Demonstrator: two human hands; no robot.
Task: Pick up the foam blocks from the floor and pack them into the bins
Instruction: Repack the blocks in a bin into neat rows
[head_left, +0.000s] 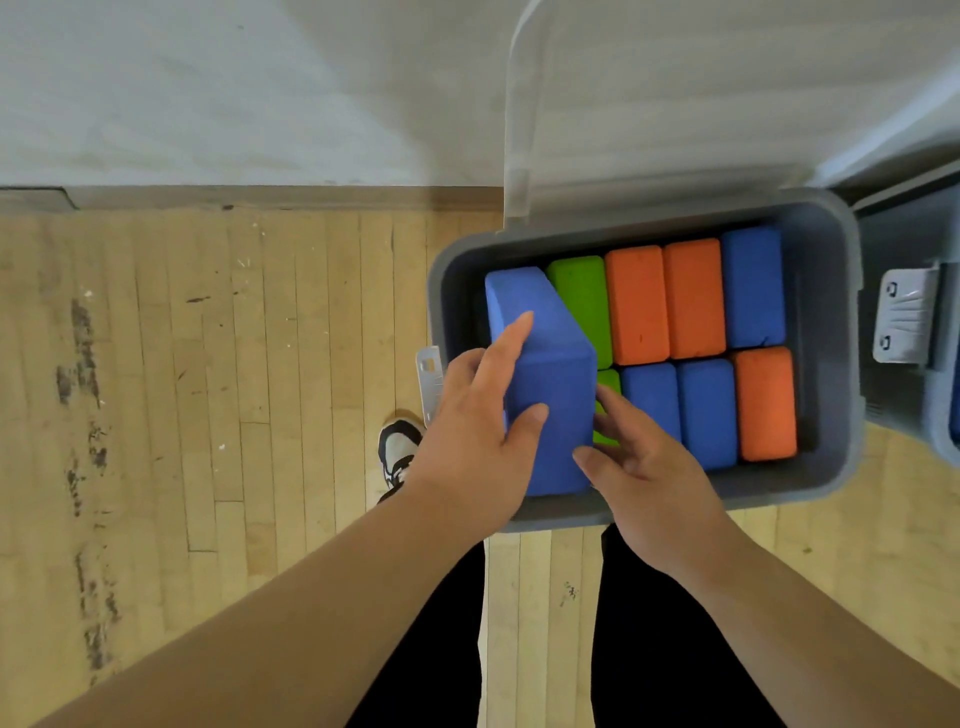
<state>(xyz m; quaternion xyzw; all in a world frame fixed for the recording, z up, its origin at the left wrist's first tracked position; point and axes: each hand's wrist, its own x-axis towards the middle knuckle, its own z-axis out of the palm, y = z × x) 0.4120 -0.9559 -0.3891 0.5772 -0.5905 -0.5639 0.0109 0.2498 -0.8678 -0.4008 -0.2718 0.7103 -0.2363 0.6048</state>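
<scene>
Over the left end of the grey bin (826, 270), the left hand (478, 436) grips a blue foam block (550, 364): its fingers lie flat along the block's left face and its thumb hooks across the near end. The right hand (644, 467) has its fingers spread and nearly straight, the thumb tip on the block's lower near face and the fingertips at its right edge. Whether they press the block or only brush the green block (609, 382) beside it is hard to tell. The held block is a matte, round-cornered brick, tilted, with its low end inside the bin. Packed on end beside it stand a back row of one green brick (582, 301), two orange bricks (636, 306) and one blue brick (753, 288), and a front row of two blue pieces (652, 400) and one orange piece (766, 405). The bin is smooth plastic, and its clear lid (649, 104) stands open against a pale wall. A second bin (935, 364) sits just to the right. Both rest on scuffed wooden floor (208, 389).
</scene>
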